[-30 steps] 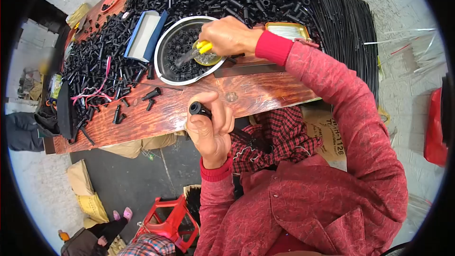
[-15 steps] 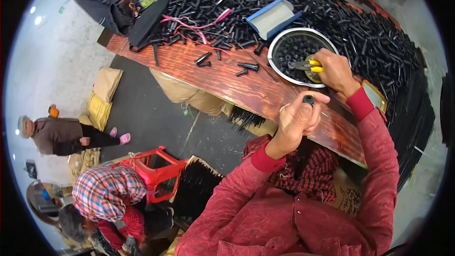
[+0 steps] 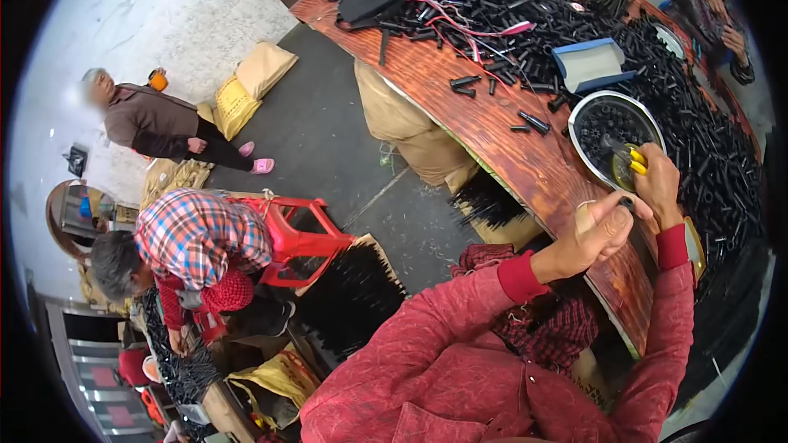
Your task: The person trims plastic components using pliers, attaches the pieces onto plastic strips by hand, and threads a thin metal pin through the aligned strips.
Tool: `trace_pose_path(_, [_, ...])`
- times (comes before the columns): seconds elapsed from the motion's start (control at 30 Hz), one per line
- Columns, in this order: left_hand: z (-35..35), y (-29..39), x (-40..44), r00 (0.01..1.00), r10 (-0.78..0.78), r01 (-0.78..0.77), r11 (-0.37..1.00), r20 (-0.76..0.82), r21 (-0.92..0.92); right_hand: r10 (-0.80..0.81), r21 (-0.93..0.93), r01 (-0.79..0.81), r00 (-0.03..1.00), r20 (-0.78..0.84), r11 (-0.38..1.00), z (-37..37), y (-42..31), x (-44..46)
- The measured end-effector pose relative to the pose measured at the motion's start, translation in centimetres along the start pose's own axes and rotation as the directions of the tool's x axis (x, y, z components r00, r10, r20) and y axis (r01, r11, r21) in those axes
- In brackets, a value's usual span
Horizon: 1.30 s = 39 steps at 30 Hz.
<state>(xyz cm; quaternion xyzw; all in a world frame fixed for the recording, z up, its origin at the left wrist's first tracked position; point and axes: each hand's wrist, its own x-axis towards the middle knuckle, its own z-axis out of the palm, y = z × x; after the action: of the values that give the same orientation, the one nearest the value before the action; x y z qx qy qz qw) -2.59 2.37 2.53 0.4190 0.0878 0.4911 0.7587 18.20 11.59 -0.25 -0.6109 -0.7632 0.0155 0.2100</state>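
Observation:
My left hand (image 3: 597,234) is closed around a short black tube (image 3: 627,203), whose open end faces up between thumb and fingers. My right hand (image 3: 662,182) grips pliers with yellow handles (image 3: 637,161). Their jaws, blurred, hang over a white-rimmed bowl (image 3: 659,127) of small black ring-like parts. A round yellowish thing by the pliers is partly covered. Both hands are close together near the table's front edge, left of a heap of black tubes (image 3: 706,168).
The red-brown wooden table (image 3: 513,156) bears a blue open box (image 3: 593,64), pink cords (image 3: 468,29) and loose tubes. A red stool (image 3: 300,234) stands beside a bent-over person (image 3: 201,238). Another person (image 3: 156,123) stands by the wall; someone's hands (image 3: 722,16) show across the table.
My view has swung left, so the table and bowl appear farther right. Both hands keep hold of the tube and pliers, close to the bowl.

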Motion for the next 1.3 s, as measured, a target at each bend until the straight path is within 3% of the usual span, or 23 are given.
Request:
trace_pose_path(0.1, [-0.2,-0.6,0.1,1.000,0.003,-0.003,1.000,0.001,-0.024,0.089,0.027,-0.089,0.996,0.006,0.996,0.0,-0.3,-0.2])
trace_pose_path(0.27, [-0.2,-1.8,0.5,1.000,-0.001,0.000,0.999,-0.022,-0.034,0.099,0.083,-0.097,0.995,-0.020,0.992,0.0,1.0,-0.7])
trace_pose_path(0.33, [0.0,-2.1,0.3,0.997,-0.035,0.034,0.999,-0.066,-0.009,0.240,0.234,-0.242,0.970,0.037,0.942,0.1,2.1,-0.9])
trace_pose_path(0.4, [0.1,-2.0,0.2,0.997,-0.066,0.065,0.997,-0.046,-0.030,0.226,0.473,-0.205,0.974,0.012,0.857,-1.9,1.3,-1.6])
trace_pose_path(0.43, [0.1,-2.1,0.2,0.998,-0.062,0.060,0.996,-0.022,-0.068,0.228,0.635,-0.180,0.974,0.007,0.751,-3.3,0.5,-2.1])
trace_pose_path(0.53, [1.7,-1.9,0.1,0.996,-0.090,0.090,0.994,0.005,-0.054,0.301,0.802,-0.206,0.953,0.034,0.561,-10.0,-5.5,-4.8])
trace_pose_path(0.6, [2.2,-1.2,0.1,0.996,-0.092,0.093,0.994,-0.016,0.060,0.099,0.597,0.044,0.974,-0.204,0.801,-11.6,-6.3,-7.5])
trace_pose_path(0.67, [3.2,-1.8,0.0,0.994,-0.109,0.108,0.993,0.016,0.038,-0.065,0.420,0.209,0.941,-0.331,0.883,-13.2,-7.3,-10.4])
trace_pose_path(0.7, [4.4,-1.4,-0.1,0.987,-0.159,0.162,0.983,-0.038,0.083,-0.122,0.343,0.240,0.935,-0.332,0.908,-14.1,-7.8,-11.6])
trace_pose_path(0.8, [7.2,-2.4,-0.2,0.992,-0.121,0.127,0.974,-0.047,0.189,-0.295,0.111,0.370,0.859,-0.418,0.922,-16.2,-9.0,-13.8])
trace_pose_path(0.87, [8.1,-2.6,-0.5,0.979,-0.201,0.203,0.972,-0.028,0.114,-0.324,-0.016,0.349,0.850,-0.416,0.937,-17.2,-9.0,-15.1])
trace_pose_path(0.93, [8.7,-2.1,-0.8,0.974,-0.226,0.221,0.963,0.015,0.154,-0.347,-0.069,0.355,0.825,-0.445,0.932,-18.4,-9.6,-15.8])
trace_pose_path(1.03, [8.4,-3.1,-1.0,0.964,-0.259,0.243,0.951,0.059,0.190,-0.429,-0.303,0.316,0.773,-0.468,0.899,-18.7,-9.0,-17.3])
trace_pose_path(1.13, [9.5,-2.9,-1.4,0.970,-0.237,0.217,0.941,0.046,0.259,-0.429,-0.303,0.316,0.772,-0.469,0.899,-19.5,-9.5,-18.6])
trace_pose_path(1.3, [9.9,-2.9,-1.5,0.944,-0.284,0.232,0.935,0.170,0.270,-0.429,-0.341,0.298,0.799,-0.422,0.891,-20.3,-9.4,-20.6])
